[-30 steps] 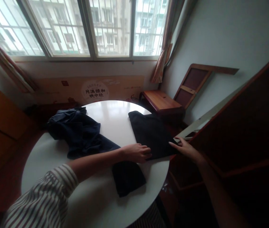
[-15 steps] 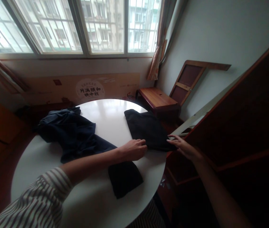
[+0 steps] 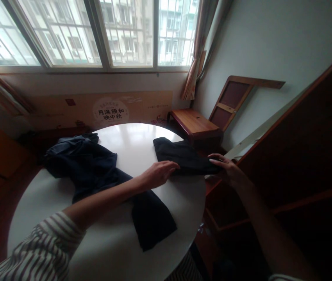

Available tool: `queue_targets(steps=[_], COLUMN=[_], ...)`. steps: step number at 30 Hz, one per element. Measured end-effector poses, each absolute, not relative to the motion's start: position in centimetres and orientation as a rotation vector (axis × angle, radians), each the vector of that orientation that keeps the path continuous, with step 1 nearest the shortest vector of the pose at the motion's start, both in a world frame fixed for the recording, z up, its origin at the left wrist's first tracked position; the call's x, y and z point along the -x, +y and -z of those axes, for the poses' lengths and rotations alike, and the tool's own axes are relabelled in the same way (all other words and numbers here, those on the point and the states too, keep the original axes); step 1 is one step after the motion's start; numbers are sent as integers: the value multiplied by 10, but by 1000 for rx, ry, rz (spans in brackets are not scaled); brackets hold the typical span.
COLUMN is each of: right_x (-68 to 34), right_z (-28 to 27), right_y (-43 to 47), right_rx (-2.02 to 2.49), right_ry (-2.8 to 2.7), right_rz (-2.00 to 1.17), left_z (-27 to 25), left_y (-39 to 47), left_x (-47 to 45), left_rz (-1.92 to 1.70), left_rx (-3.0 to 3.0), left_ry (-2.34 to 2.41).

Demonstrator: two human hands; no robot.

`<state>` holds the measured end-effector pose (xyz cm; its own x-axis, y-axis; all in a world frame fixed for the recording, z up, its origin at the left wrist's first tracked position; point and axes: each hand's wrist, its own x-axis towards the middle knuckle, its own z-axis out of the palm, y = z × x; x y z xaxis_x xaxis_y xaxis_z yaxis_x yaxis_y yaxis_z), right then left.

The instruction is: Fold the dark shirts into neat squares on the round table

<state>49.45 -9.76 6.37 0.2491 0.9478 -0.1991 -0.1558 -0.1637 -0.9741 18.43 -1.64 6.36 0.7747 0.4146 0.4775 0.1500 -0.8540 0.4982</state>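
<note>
On the right side of the round white table (image 3: 95, 249) lies a folded black garment (image 3: 180, 154), its right end reaching past the table's edge. My left hand (image 3: 160, 172) pinches the garment's near edge at its left part. The fingers of my right hand (image 3: 227, 166) are closed on its right end, thumb on the near side. A dark navy garment (image 3: 92, 164), crumpled at its far left end, spreads across the table. One long part of it runs under my left forearm and comes out as a flat dark piece (image 3: 154, 224) near me.
A wooden stool (image 3: 197, 121) stands beyond the table at the right, with a wooden frame panel (image 3: 232, 97) leaning by the wall. Dark wooden furniture (image 3: 300, 168) rises close on the right. A printed board (image 3: 142, 103) lies under the barred window (image 3: 127, 35).
Both hands have moved slightly away from me, carrying the near edge of the black garment with them. It now looks narrower from front to back. The navy garment has hardly moved.
</note>
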Motion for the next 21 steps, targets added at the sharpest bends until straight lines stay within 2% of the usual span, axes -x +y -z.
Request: queue_targets(steps=[3, 8, 15, 18, 21], right_x=[-491, -481, -491, -505, -512], right_z=[-74, -68, -45, -36, -26], right_y=[-48, 26, 19, 18, 36], right_rx=[1396, 1473, 1431, 1385, 1414], right_ry=[-669, -626, -1017, -1254, -1280], right_rz=[-1142, -1096, -1146, -908, -683], left_z=[-68, -55, -32, -32, -29], left_y=[32, 99, 88, 89, 101], left_x=[-202, -227, -216, -216, -221], left_rz=[-1007, -1027, -1013, -1040, -1058], left_rx=[-2180, -1678, -1274, -1294, -1380], left_ry=[745, 1020, 798, 817, 1049])
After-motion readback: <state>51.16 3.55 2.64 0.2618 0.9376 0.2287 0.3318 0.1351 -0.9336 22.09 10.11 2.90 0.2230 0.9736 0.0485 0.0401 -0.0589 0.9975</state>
